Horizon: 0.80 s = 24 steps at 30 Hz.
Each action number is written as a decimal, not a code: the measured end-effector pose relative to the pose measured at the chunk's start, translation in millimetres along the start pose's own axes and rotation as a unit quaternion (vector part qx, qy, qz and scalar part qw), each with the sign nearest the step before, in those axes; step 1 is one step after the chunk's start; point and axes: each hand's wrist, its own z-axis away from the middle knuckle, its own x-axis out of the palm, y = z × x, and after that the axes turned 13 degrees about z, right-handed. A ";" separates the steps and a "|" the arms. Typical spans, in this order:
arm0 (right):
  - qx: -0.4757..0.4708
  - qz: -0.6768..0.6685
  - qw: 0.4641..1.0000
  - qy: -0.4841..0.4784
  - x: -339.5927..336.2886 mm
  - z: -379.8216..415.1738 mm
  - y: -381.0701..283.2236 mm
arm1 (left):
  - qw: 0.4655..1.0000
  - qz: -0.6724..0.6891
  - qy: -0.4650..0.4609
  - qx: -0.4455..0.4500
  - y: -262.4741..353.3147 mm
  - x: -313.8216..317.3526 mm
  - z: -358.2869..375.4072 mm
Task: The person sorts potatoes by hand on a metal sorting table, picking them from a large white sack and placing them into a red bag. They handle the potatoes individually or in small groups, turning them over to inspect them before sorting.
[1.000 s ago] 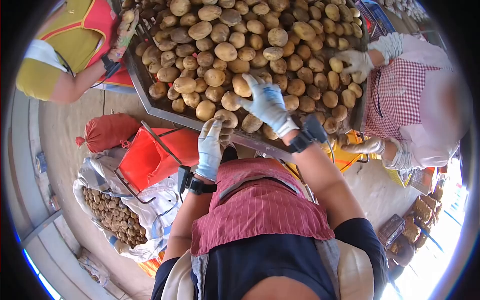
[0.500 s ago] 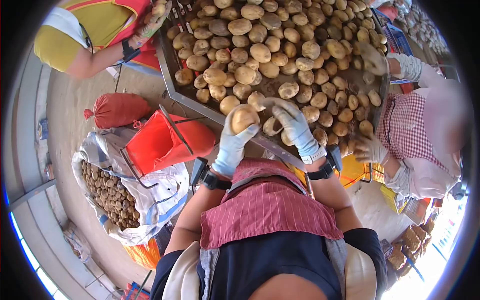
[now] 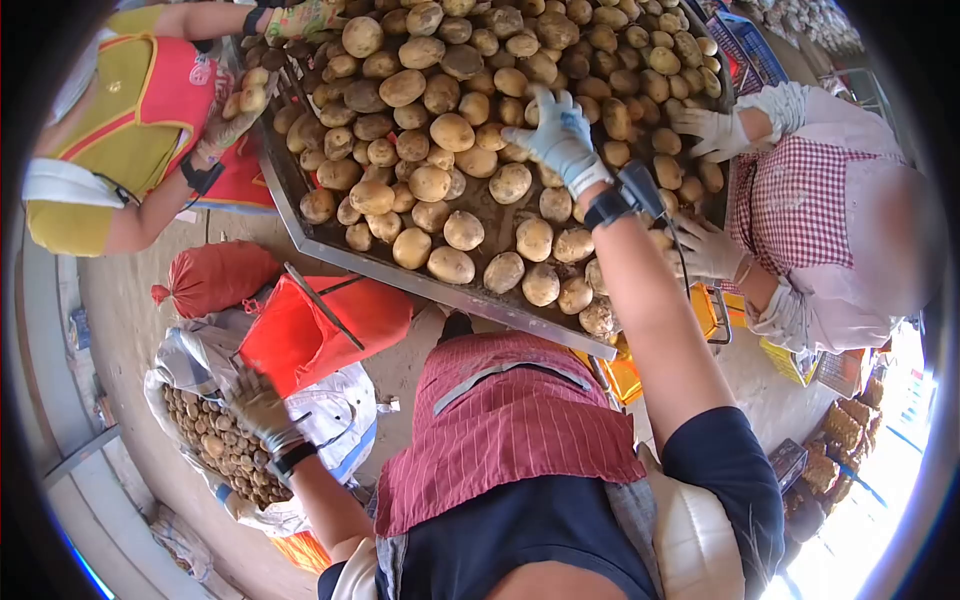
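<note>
Many round brown potatoes (image 3: pixel 430 183) lie on a metal-edged table (image 3: pixel 440 298). Over them, toward the upper middle, my gloved right hand (image 3: pixel 558 135) reaches out with its fingers spread, holding nothing. At the lower left, my gloved left hand (image 3: pixel 262 408) hangs with fingers apart above a white sack (image 3: pixel 345 400) that holds many smaller potatoes (image 3: pixel 225 440). That hand is beside the open red bag (image 3: pixel 325 330) and has nothing in it.
A co-worker at the upper left holds potatoes in a gloved hand (image 3: pixel 228 125). Another co-worker's gloved hands (image 3: pixel 708 130) touch potatoes at the right. A tied red sack (image 3: pixel 215 275) lies on the floor, and a blue crate (image 3: pixel 750 50) stands at the upper right.
My left hand has moved from the table edge down left to the white sack and no longer holds its potato. My right hand has reached forward over the pile. The view has shifted.
</note>
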 end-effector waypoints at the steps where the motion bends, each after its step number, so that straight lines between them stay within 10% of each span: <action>1: 0.005 0.014 0.999 -0.032 -12.0 15.5 -8.4 | 0.929 0.304 0.132 -0.165 23.6 70.6 17.1; 7: 0.054 0.331 0.940 -0.058 -46.4 49.9 29.1 | 0.907 0.293 -0.018 -0.302 -11.6 138.9 62.9; 10: 0.034 0.178 0.978 0.101 -33.7 22.8 51.9 | 0.930 0.225 -0.001 -0.289 4.7 178.2 73.5; 12: 0.000 -0.032 0.999 0.028 -42.2 4.8 17.5 | 0.937 0.199 -0.047 -0.285 15.2 213.1 77.1; 18: -0.068 0.161 0.948 0.266 30.2 -47.3 -22.8 | 0.895 0.205 -0.259 -0.300 27.6 316.5 83.3; 21: 0.032 -0.121 0.985 0.115 8.3 -40.8 -25.2 | 0.850 0.257 -0.292 -0.354 28.7 352.6 80.9; 23: -0.061 -0.327 0.936 -0.112 -35.8 2.4 -41.6 | 0.803 0.334 -0.298 -0.393 35.7 375.6 84.4; 24: -0.058 -0.253 0.961 -0.095 -33.8 20.0 -50.9 | 0.805 0.369 -0.260 -0.386 46.6 387.2 89.7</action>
